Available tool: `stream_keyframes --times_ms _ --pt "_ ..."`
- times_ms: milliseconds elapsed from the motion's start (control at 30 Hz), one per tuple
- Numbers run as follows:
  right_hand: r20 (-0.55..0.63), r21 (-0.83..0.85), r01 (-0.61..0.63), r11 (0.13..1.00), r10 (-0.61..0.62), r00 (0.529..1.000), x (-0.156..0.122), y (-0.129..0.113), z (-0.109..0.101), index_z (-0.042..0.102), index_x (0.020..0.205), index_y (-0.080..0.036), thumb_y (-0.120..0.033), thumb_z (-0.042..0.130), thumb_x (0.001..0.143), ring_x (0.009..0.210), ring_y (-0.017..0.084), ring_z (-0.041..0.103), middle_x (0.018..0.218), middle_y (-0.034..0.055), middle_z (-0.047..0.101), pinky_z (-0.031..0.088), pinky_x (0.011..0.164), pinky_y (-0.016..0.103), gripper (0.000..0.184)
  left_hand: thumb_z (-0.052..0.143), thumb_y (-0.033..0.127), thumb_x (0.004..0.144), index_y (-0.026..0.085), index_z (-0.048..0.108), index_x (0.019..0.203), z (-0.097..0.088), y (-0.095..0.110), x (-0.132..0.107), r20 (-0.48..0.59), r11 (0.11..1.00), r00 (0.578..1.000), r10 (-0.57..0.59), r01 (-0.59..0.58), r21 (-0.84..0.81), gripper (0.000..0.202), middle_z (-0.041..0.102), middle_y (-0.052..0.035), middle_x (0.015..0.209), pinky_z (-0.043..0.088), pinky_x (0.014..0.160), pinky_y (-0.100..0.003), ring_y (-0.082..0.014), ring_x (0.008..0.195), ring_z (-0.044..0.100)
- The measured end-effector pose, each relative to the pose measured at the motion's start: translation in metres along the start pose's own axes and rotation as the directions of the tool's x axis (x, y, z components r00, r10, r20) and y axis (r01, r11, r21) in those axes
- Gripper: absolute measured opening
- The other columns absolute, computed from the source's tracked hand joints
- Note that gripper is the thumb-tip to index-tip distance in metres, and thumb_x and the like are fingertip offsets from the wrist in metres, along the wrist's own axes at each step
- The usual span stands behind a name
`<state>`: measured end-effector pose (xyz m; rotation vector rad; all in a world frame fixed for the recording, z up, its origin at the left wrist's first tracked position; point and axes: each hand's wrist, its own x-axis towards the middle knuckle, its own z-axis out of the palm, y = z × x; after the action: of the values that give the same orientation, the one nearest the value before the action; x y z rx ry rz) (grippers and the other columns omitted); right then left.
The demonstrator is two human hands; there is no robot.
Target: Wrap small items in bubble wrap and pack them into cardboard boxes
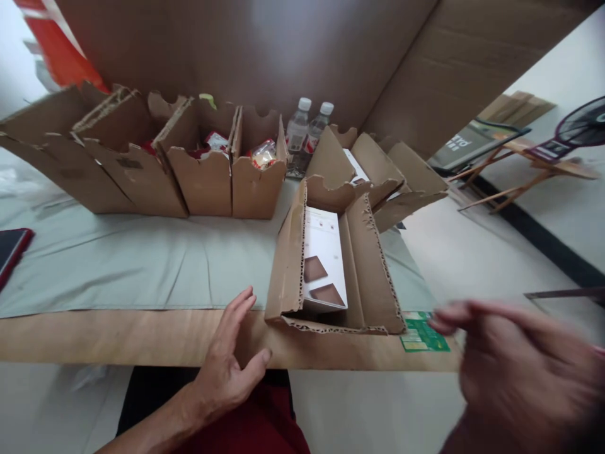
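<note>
My left hand (229, 359) rests at the table's front edge, fingers stretched out and apart, holding nothing, just left of an open cardboard box (373, 271). Inside that box lies a white carton printed with brown squares (322, 261). My right hand (515, 366) hovers blurred at the lower right, off the table's corner, fingers extended and loosely together, with nothing seen in it. A green printed card (423, 334) lies on the table corner between the box and my right hand.
A row of open cardboard boxes (203, 176) with red and white packets stands at the back. Two water bottles (305, 129) stand behind them before a large cardboard sheet (265, 50). More boxes (392, 173) lie behind the near box. A dark tablet (12, 249) lies far left. A grey cloth (132, 261) covers the table.
</note>
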<state>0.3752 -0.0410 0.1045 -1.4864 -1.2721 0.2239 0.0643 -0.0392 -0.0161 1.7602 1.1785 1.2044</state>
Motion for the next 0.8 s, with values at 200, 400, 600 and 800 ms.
stream_keyframes --times_ms 200,400,600,800 --pt "0.393 -0.043 -0.170 0.985 0.173 0.903 -0.006 0.028 0.078 0.078 0.087 -0.023 -0.050 0.074 0.078 0.066 0.024 0.071 0.073 0.0046 0.077 0.061 0.057 0.034 0.028 0.060 0.015 0.088 0.033 0.039 0.158 0.011 0.005 0.018 0.038 0.999 0.999 -0.023 0.024 -0.045 0.075 0.051 -0.0101 0.159 0.046 0.119 -0.058 -0.0330 0.146 0.050" --pt "0.552 0.098 -0.282 0.955 0.183 0.814 -0.085 0.013 0.108 0.073 0.124 -0.021 -0.041 0.065 0.091 0.096 0.026 0.078 0.111 0.0114 0.080 0.066 0.084 0.037 0.040 0.056 0.023 0.091 0.021 0.069 0.128 -0.037 -0.015 0.071 -0.052 0.977 0.978 -0.203 0.199 -0.082 0.039 0.076 -0.0075 0.119 0.059 0.101 -0.047 -0.0294 0.116 0.070" --pt "0.477 0.037 -0.148 0.988 0.113 0.872 -0.053 0.023 0.105 0.076 0.110 -0.025 -0.040 0.065 0.094 0.099 0.024 0.076 0.108 0.0093 0.080 0.063 0.090 0.039 0.024 0.067 0.040 0.091 0.021 0.063 0.136 -0.078 -0.034 0.092 -0.260 0.982 0.947 -0.187 0.186 -0.030 0.049 0.070 -0.0133 0.134 0.050 0.112 -0.055 -0.0328 0.126 0.065" --pt "0.325 0.122 -0.206 0.971 0.157 0.933 0.042 0.075 0.112 0.059 0.136 -0.025 -0.052 0.081 0.076 0.131 0.033 0.062 0.144 0.0154 0.063 0.058 0.097 0.047 0.069 0.084 0.047 0.078 0.038 0.009 0.168 -0.039 -0.032 0.039 -0.060 0.991 0.991 -0.120 0.116 -0.062 0.118 0.028 -0.0130 0.172 0.031 0.125 -0.068 -0.0425 0.156 0.034"
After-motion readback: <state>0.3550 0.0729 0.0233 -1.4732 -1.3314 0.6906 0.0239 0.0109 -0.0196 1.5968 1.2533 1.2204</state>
